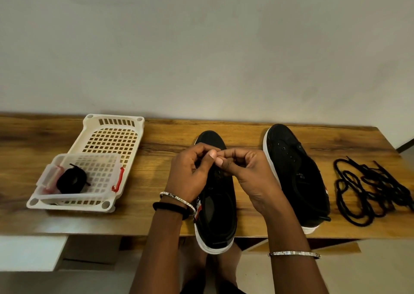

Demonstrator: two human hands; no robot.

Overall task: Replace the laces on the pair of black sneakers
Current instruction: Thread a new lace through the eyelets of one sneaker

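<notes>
Note centre sneaker (215, 215) on wooden bench (156, 134), toe toward the wall, heel past the near edge. See left hand (190, 172) and right hand (248, 172) both above centre sneaker's eyelet area, fingers (212, 154) curled inward, thumb tips pressed together. Cannot tell whether pinching a lace or nothing: view blocked by the hands themselves. Note second sneaker (298, 177) just right of centre sneaker, toe likewise toward the wall, bare eyelets showing. See loose black laces (369, 188) in a tangle farther right of centre sneaker, beyond the second sneaker. Note white basket (113, 117) well left of centre sneaker; in its near end a small clear box (100, 170) with red latch, holding a coiled black lace (65, 181).
</notes>
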